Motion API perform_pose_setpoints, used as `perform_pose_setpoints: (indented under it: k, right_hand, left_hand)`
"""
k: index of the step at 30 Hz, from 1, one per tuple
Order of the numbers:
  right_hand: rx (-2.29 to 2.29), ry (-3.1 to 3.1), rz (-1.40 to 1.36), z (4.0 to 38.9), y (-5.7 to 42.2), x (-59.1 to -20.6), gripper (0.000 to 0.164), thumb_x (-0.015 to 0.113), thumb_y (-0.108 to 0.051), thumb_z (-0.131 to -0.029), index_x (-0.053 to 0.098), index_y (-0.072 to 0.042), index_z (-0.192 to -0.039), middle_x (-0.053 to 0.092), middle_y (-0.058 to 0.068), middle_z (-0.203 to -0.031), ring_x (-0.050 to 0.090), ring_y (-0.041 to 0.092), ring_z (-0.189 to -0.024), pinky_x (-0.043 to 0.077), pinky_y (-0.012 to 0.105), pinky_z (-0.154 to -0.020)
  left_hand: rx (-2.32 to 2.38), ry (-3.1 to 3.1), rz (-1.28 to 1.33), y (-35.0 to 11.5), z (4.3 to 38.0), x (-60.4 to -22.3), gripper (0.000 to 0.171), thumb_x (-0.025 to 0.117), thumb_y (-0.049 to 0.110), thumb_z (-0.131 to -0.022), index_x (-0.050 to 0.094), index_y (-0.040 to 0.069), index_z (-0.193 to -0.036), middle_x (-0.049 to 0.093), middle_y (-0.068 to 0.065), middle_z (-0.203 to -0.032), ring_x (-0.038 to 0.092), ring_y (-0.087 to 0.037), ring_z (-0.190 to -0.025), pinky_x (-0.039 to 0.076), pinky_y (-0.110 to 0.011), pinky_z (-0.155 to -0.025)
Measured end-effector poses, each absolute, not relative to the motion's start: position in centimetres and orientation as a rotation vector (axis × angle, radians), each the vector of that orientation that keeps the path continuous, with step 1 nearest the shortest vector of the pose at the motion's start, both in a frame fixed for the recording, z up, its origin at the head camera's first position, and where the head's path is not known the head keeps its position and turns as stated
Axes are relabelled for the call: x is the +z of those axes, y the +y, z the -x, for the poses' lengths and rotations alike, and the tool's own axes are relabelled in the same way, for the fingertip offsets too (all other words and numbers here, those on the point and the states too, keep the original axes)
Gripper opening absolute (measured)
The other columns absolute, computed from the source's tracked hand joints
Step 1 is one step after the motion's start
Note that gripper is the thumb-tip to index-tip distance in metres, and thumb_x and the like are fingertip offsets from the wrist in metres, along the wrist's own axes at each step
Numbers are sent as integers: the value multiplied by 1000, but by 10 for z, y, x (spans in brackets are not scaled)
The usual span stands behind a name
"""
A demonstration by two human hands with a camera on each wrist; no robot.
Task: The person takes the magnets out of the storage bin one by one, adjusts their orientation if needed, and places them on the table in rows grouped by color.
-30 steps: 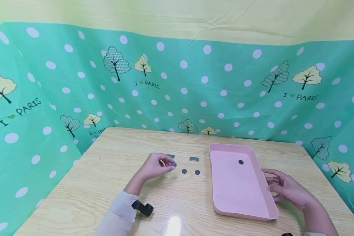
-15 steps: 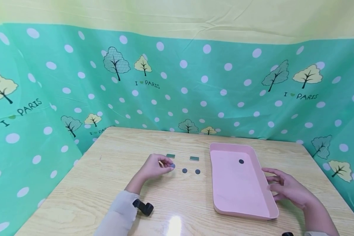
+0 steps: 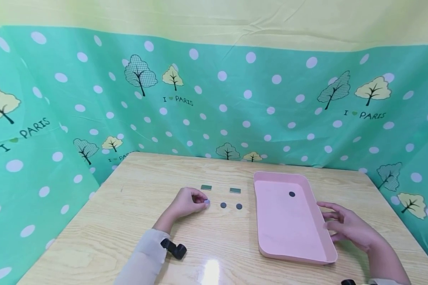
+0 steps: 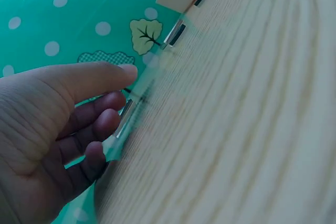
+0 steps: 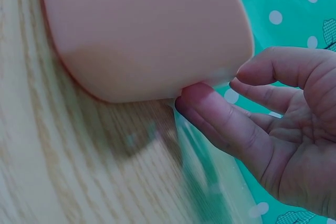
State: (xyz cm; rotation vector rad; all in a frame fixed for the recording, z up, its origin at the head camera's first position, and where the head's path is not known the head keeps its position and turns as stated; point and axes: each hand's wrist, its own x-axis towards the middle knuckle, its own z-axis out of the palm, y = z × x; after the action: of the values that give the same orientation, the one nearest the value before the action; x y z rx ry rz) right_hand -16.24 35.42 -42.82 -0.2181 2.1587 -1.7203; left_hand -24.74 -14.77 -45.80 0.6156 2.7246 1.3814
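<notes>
My left hand (image 3: 187, 202) pinches a small dark round disc (image 3: 207, 202) between thumb and fingertips, low over the table's left-middle part. In the left wrist view the fingers mostly hide that disc. Two similar discs, one (image 3: 223, 205) nearer the hand and another (image 3: 239, 206) beside it, lie flat to its right. Behind them are two small green rectangular pieces, a left one (image 3: 206, 187) and a right one (image 3: 235, 190). My right hand (image 3: 353, 229) rests relaxed fingertips against the outer right wall of a pink tray (image 3: 289, 237). Inside the tray lies one dark disc (image 3: 292, 194).
The wooden table (image 3: 110, 237) carries all these things. A green dotted curtain (image 3: 207, 118) with printed trees hangs behind the table and along its left and right sides. A black wrist strap (image 3: 174, 248) sits on the left sleeve.
My left hand has drawn back slightly toward me with the pinched disc, uncovering the left green piece. My right hand and the tray have stayed in place.
</notes>
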Motion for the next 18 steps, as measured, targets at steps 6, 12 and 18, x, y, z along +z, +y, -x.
perform_pose_setpoints:
  k: [6, 12, 18]
  right_hand:
    - [-1741, 2137, 262, 163, 357, -430, 59, 57, -4, -97, 30, -4, -149, 45, 34, -137, 66, 30, -101, 56, 52, -74]
    - [-1755, 2118, 285, 163, 358, -430, 54, 56, -4, -97, 37, -13, -147, 47, 31, -135, 66, 30, -101, 56, 53, -74]
    - [-1762, 2106, 310, 163, 358, -430, 51, 55, -3, -97, 45, -27, -141, 50, 27, -134, 66, 29, -101, 56, 53, -74]
  left_hand:
    - [1321, 2796, -608, -147, 251, -462, 8, 81, 13, -80, 75, 12, -85, 64, 7, -75, 58, -11, -67, 50, -24, -60]
    - [1246, 2855, -599, -145, 252, -461, 7, 79, 12, -80, 76, 11, -86, 62, 6, -76, 54, -11, -66, 47, -24, -58]
    - [1182, 2865, -597, -144, 250, -459, 7, 79, 11, -80, 76, 11, -86, 61, 6, -77, 53, -10, -67, 47, -23, -59]
